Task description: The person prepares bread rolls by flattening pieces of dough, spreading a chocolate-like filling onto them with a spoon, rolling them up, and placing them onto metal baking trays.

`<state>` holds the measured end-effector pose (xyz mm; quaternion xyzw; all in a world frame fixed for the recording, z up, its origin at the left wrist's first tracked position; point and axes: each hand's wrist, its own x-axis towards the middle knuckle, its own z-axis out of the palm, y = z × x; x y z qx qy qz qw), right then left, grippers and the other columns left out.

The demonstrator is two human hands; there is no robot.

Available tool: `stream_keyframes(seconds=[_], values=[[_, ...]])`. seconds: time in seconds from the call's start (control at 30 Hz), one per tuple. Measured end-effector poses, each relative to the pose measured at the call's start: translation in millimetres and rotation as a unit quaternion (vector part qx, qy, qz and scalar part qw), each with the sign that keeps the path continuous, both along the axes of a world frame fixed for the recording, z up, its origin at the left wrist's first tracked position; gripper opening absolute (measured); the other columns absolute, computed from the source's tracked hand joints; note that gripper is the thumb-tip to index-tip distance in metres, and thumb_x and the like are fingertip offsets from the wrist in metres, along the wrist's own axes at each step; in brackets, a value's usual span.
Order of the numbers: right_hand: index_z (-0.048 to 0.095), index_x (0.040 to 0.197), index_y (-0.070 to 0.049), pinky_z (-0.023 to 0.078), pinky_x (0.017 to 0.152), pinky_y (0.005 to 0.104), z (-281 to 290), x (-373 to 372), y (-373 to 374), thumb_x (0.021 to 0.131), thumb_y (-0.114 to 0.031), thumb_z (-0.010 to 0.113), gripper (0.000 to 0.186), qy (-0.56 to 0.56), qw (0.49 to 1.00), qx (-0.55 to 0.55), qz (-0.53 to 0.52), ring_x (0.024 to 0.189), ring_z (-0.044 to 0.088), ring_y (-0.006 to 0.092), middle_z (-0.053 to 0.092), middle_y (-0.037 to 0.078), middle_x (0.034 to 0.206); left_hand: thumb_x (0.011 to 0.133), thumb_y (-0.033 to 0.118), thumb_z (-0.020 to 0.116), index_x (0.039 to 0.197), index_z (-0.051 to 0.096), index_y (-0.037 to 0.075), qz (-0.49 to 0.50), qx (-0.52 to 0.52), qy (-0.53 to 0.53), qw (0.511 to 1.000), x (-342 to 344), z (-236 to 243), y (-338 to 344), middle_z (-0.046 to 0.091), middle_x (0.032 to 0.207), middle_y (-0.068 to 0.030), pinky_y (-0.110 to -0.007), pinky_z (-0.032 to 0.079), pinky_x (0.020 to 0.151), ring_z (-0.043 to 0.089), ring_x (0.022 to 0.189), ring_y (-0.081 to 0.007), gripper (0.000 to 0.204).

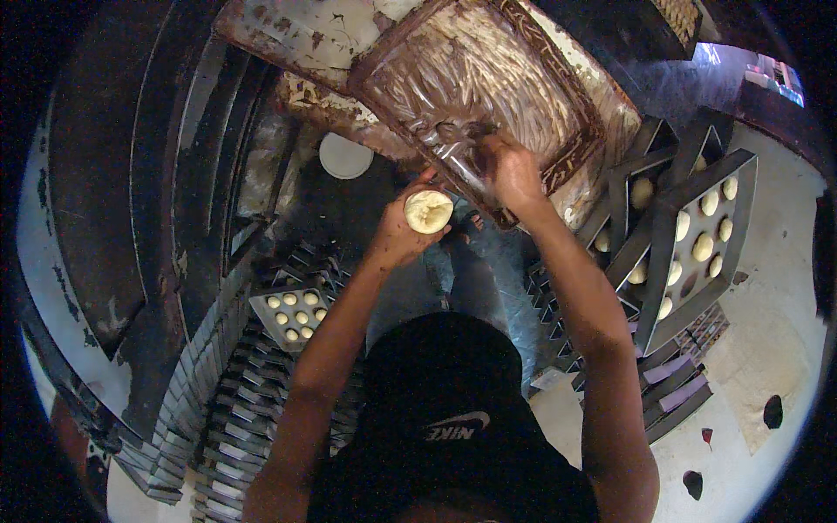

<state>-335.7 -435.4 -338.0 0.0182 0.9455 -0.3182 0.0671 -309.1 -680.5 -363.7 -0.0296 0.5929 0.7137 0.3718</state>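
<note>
My left hand (403,230) is curled round a ball of pale dough (428,212), its palm side up. A hollow is pressed into the top of the dough, and brown smears mark the fingers. My right hand (516,177) reaches over the near edge of a large rectangular tray (584,144) of brown, chocolate-like paste (471,70). Its fingers are dark with paste and merge with it, so their grip cannot be made out. The paste is ridged with long streaks. Close to the right hand, it is scraped thin, showing a shiny surface.
At right, a metal tray (743,196) of dough balls leans on other stacked trays. A smaller dough-ball tray (258,305) rests at lower left, above stacked dark tins (231,453). A white round lid-like disc (345,157) lies beyond my left hand. Dark metal shelving (157,218) stands left.
</note>
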Motion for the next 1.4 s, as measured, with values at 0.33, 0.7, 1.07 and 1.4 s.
stream_keyframes(seconds=[0.33, 0.7, 1.07, 1.4], values=[[0.075, 0.109, -0.002, 0.054, 0.082, 0.0345, 141.0, 15.0, -32.3, 0.096, -0.005, 0.069, 0.015, -0.104, 0.917, -0.365, -0.120, 0.092, 0.069, 0.0217, 0.074, 0.013, 0.098, 0.070, 0.006, 0.090, 0.116, 0.067, 0.001, -0.022, -0.255, 0.313, 0.915, -31.1, 77.8, -11.2, 0.066, 0.121, -0.0103, -0.034, 0.053, 0.097, 0.066, 0.112, -0.0214, 0.052], [0.071, 0.105, -0.001, 0.053, 0.076, 0.0386, 93.2, 70.0, -34.5, 0.083, 0.010, 0.067, 0.025, 0.311, 0.946, -0.053, -0.077, 0.085, 0.066, 0.0312, 0.069, 0.015, 0.099, 0.070, -0.009, 0.087, 0.121, 0.065, 0.001, 0.071, 0.019, 0.159, 0.985, -54.6, 156.8, 7.5, 0.072, 0.119, -0.0080, -0.032, 0.057, 0.096, 0.070, 0.107, -0.0173, 0.056], [0.070, 0.122, 0.000, 0.045, 0.108, 0.0427, 80.3, 125.7, -30.8, 0.091, -0.014, 0.076, 0.035, 0.096, 0.834, -0.352, -0.415, 0.119, 0.063, 0.0294, 0.072, 0.014, 0.122, 0.067, 0.003, 0.094, 0.116, 0.068, 0.006, -0.036, 0.018, 0.392, 0.919, -21.5, 168.6, 35.1, 0.069, 0.107, -0.0086, -0.033, 0.057, 0.089, 0.069, 0.104, -0.0205, 0.055], [0.074, 0.101, -0.007, 0.050, 0.092, 0.0349, 256.6, 266.8, 11.8, 0.082, -0.005, 0.080, 0.021, 0.247, 0.883, -0.253, -0.308, 0.109, 0.059, 0.0219, 0.065, 0.008, 0.107, 0.075, 0.003, 0.082, 0.113, 0.071, 0.007, -0.171, -0.102, 0.523, 0.829, 112.3, 249.2, 163.1, 0.063, 0.140, -0.0126, -0.036, 0.057, 0.093, 0.070, 0.114, -0.0269, 0.040]])
